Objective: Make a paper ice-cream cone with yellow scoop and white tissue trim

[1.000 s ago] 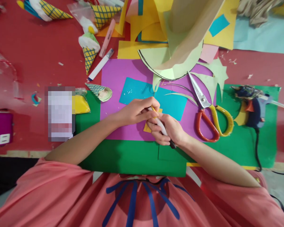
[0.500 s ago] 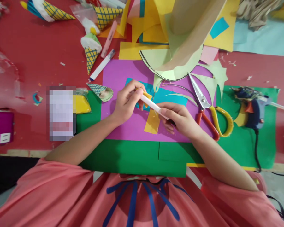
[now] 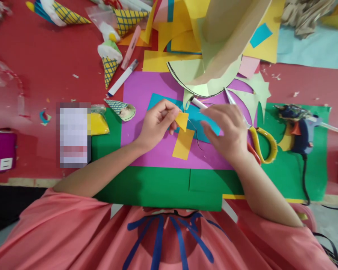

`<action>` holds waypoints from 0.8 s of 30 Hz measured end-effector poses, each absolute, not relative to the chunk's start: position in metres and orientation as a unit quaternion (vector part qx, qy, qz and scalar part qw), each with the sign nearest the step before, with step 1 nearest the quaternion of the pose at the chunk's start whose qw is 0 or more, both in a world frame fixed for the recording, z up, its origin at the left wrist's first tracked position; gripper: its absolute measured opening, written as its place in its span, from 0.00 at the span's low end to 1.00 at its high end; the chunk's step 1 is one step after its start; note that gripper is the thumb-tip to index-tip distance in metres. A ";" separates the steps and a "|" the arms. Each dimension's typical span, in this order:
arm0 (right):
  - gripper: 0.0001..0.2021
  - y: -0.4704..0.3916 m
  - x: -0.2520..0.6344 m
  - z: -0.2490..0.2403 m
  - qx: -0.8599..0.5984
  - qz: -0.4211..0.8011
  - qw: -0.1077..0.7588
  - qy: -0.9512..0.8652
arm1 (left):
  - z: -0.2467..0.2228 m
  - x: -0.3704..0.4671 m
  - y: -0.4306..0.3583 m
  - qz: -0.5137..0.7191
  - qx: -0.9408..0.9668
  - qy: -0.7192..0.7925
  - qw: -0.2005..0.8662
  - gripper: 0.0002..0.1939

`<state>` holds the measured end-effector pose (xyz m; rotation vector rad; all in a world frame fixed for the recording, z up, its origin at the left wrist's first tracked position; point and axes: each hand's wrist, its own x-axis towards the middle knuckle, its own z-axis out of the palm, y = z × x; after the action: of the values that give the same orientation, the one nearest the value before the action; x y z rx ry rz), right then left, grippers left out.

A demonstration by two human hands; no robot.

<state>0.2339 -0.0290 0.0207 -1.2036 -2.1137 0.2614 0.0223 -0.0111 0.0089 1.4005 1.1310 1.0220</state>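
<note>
My left hand (image 3: 161, 122) pinches a small folded piece of yellow paper (image 3: 182, 120) between thumb and fingers. Below it, a yellow paper strip (image 3: 183, 145) lies on the purple sheet (image 3: 149, 155). My right hand (image 3: 228, 129) is open, thumb and fingers apart, over the right side of the blue paper (image 3: 201, 133). At its fingertips lies a white marker (image 3: 198, 102), its other end hidden by the hand. A thin dark thread or wire (image 3: 197, 138) curls between the hands. Scissors (image 3: 263, 146) with yellow and red handles lie partly behind my right hand.
A large pale paper form (image 3: 231, 45) stands at the back. A glue gun (image 3: 302, 135) lies at right on the green sheet (image 3: 312, 180). Several small paper cones, a pink highlighter (image 3: 131, 48) and another white marker (image 3: 123, 77) lie to the left, near a purple box (image 3: 2, 152).
My right hand has let go of the white marker, now lying on the blue paper, and has moved right and opened. The yellow piece in my left hand shows more fully.
</note>
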 end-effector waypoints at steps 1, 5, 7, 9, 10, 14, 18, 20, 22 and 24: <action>0.12 -0.033 0.229 0.018 -0.431 0.115 0.339 -0.828 | 0.010 0.024 -0.013 0.415 0.584 0.463 0.522 0.19; 0.09 -0.043 0.218 0.009 -0.377 0.152 0.340 -0.848 | 0.012 0.026 -0.019 0.402 0.585 0.437 0.553 0.16; 0.08 -0.045 0.216 0.009 -0.376 0.180 0.366 -0.832 | 0.011 0.026 -0.020 0.398 0.584 0.434 0.558 0.16; 0.07 -0.046 0.216 0.011 -0.380 0.222 0.391 -0.808 | 0.010 0.026 -0.020 0.389 0.596 0.433 0.553 0.16; 0.07 -0.046 0.216 0.013 -0.385 0.249 0.397 -0.795 | 0.009 0.026 -0.020 0.383 0.607 0.431 0.547 0.17; 0.07 -0.047 0.213 0.017 -0.438 0.373 0.392 -0.718 | 0.006 0.024 -0.020 0.377 0.665 0.416 0.492 0.13; 0.07 -0.047 0.207 0.014 -0.466 0.504 0.421 -0.593 | 0.001 0.023 -0.024 0.421 0.723 0.399 0.376 0.06; 0.07 -0.046 0.205 0.013 -0.465 0.546 0.434 -0.545 | 0.000 0.023 -0.026 0.443 0.746 0.382 0.319 0.04; 0.09 -0.044 0.205 0.013 -0.466 0.569 0.440 -0.516 | 0.000 0.024 -0.027 0.451 0.762 0.365 0.287 0.04; 0.12 -0.042 0.206 0.014 -0.467 0.580 0.444 -0.499 | 0.002 0.024 -0.028 0.448 0.764 0.359 0.293 0.05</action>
<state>0.2055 -0.0416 0.0142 -1.1580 -1.2370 1.4368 0.0241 -0.0277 0.0017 2.0361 0.9560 1.1938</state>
